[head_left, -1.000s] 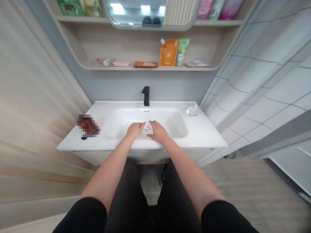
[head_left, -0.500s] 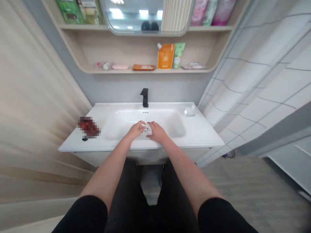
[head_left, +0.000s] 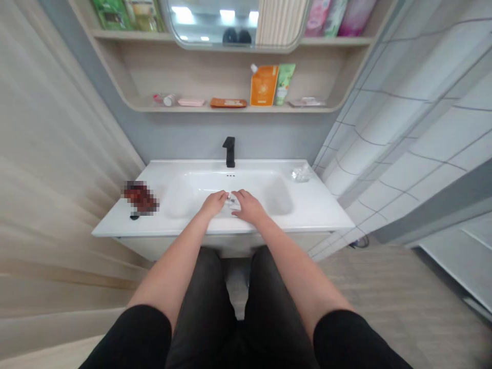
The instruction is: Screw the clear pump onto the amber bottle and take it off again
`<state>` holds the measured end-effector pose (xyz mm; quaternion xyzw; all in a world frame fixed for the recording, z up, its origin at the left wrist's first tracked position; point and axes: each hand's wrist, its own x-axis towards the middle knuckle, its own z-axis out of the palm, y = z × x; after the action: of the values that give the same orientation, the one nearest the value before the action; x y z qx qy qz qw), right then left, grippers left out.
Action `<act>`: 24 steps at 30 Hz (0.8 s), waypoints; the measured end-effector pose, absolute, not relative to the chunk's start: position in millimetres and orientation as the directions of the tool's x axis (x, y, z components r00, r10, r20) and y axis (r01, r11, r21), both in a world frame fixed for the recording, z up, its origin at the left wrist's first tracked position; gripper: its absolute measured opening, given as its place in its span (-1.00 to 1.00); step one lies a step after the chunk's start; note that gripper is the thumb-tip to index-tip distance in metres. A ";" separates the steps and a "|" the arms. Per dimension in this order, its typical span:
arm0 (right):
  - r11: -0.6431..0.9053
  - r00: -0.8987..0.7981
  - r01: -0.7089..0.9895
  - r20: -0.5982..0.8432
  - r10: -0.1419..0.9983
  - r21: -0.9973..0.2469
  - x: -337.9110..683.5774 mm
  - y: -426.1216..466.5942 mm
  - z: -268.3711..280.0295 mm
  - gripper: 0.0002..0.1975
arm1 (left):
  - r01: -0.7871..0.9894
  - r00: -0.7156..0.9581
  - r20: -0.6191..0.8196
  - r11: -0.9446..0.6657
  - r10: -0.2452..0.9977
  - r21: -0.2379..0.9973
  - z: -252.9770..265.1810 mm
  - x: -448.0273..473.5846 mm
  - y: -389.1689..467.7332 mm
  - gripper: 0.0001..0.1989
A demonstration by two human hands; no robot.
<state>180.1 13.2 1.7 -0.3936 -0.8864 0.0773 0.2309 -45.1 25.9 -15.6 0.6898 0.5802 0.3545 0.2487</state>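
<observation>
Both my hands are together above the front part of the white sink basin (head_left: pixel 184 195). Between them is a small white item with grey marks (head_left: pixel 232 202), too small and blurred for me to name. My left hand (head_left: pixel 214 203) pinches at its left edge, thumb and fingertips pressed together. Curled around its right side is my right hand (head_left: pixel 248 207), with the fingers on top and the thumb below. The palms partly hide the item. Behind the hands, a black faucet (head_left: pixel 230 152) stands at the basin's back edge.
A blurred-out dark red object (head_left: pixel 141 198) lies on the counter's left side. Crumpled clear plastic (head_left: pixel 301 174) sits at the back right. Above, a shelf (head_left: pixel 230 109) holds an orange pouch (head_left: pixel 264 86), a green tube (head_left: pixel 284 84) and several small items, below a mirror (head_left: pixel 215 23).
My left fingers have closed in more at the item's left edge, and the item looks slightly turned. My right hand stays about where it was. The view has shifted slightly.
</observation>
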 end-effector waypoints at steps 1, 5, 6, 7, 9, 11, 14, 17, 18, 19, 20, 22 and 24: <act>0.676 -0.580 0.663 0.350 0.735 -0.321 180.2 12.6 2.4 -0.13 | 0.592 0.089 0.186 -0.202 0.979 0.781 -14.9 -45.1 24.4 -0.62; 0.619 -0.523 0.712 0.337 0.783 -0.331 179.4 10.9 4.6 -0.16 | 0.466 0.159 0.108 -0.171 0.981 0.868 -13.7 -44.6 19.2 -0.69; 0.612 -0.515 0.720 0.338 0.787 -0.327 179.2 10.8 4.8 -0.16 | 0.468 0.154 0.093 -0.156 0.984 0.870 -13.8 -44.3 19.0 -0.68; 0.612 -0.513 0.723 0.343 0.787 -0.322 179.1 10.8 4.9 -0.17 | 0.482 0.140 0.086 -0.143 0.986 0.864 -14.1 -43.9 19.5 -0.67; 0.632 -0.529 0.707 0.357 0.770 -0.316 179.2 11.1 4.6 -0.17 | 0.518 0.109 0.094 -0.137 0.990 0.844 -15.0 -43.4 21.8 -0.66; 0.670 -0.569 0.672 0.358 0.740 -0.316 179.7 11.6 4.0 -0.17 | 0.551 0.094 0.137 -0.166 0.986 0.818 -16.3 -43.7 25.0 -0.65; 0.697 -0.607 0.639 0.343 0.717 -0.325 180.3 12.4 3.6 -0.18 | 0.563 0.097 0.201 -0.221 0.975 0.796 -18.5 -45.1 27.8 -0.65; 0.672 -0.580 0.662 0.341 0.740 -0.333 180.1 12.9 3.6 -0.18 | 0.492 0.136 0.156 -0.203 0.978 0.846 -19.8 -45.8 26.7 -0.68; 0.662 -0.568 0.671 0.343 0.748 -0.333 180.0 13.0 3.4 -0.18 | 0.469 0.152 0.134 -0.191 0.979 0.862 -19.8 -45.8 25.8 -0.68; 0.657 -0.560 0.677 0.346 0.753 -0.332 179.9 13.1 3.2 -0.18 | 0.458 0.162 0.122 -0.184 0.979 0.870 -19.5 -45.6 25.0 -0.65; 0.653 -0.555 0.681 0.349 0.755 -0.331 179.8 13.2 2.8 -0.18 | 0.461 0.158 0.123 -0.183 0.980 0.868 -19.0 -45.4 24.3 -0.64; 0.649 -0.546 0.684 0.355 0.759 -0.334 179.7 13.5 1.9 -0.16 | 0.496 0.118 0.161 -0.198 0.980 0.845 -17.5 -45.3 23.5 -0.65; 0.641 -0.538 0.689 0.354 0.765 -0.339 179.7 14.0 0.9 -0.15 | 0.536 0.069 0.220 -0.222 0.973 0.814 -15.9 -45.9 23.6 -0.66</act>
<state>179.7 14.0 0.9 -0.4163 -0.8732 0.0797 0.2406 -45.9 23.6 -15.9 0.6760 0.5582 0.3925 0.2782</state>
